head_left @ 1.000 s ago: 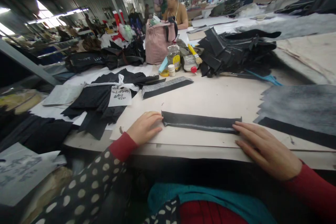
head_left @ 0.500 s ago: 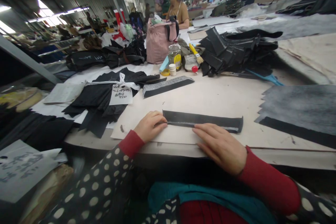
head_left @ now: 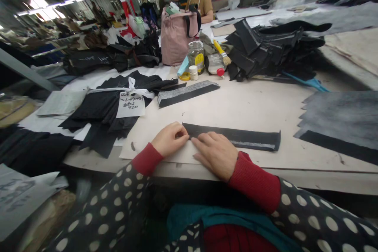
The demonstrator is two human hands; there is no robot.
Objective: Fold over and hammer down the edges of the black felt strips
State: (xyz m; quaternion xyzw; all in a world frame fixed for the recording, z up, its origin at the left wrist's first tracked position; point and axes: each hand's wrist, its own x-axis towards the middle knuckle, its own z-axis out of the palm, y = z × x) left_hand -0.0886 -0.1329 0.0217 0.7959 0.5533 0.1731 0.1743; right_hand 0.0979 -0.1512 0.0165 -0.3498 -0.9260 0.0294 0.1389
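A long black fabric strip (head_left: pixel 251 137) lies across the pale work board (head_left: pixel 236 106), with a grey band along its near edge. My left hand (head_left: pixel 171 138) pinches the strip's left end between thumb and forefinger. Close beside it, my right hand (head_left: pixel 217 153) lies flat over the strip's left half, fingers stretched toward my left hand and hiding part of the near edge. Behind them rests another black strip (head_left: pixel 189 93) with a speckled grey band. At the right is a stack of grey pieces (head_left: pixel 342 114) with jagged left edges and a black border.
Tied black fabric pieces (head_left: pixel 97 106) with a handwritten tag (head_left: pixel 130 105) lie at left. Farther back stand a pink bag (head_left: pixel 177 37), a glass jar (head_left: pixel 195 57), a white bottle (head_left: pixel 193 73), a yellow brush (head_left: pixel 221 52) and a black fabric pile (head_left: pixel 265 49). A person (head_left: pixel 201 2) is beyond.
My right hand has slid left along the strip, close to my left hand, uncovering more of its right part. My left hand has stayed at the left end. The view has shifted slightly.
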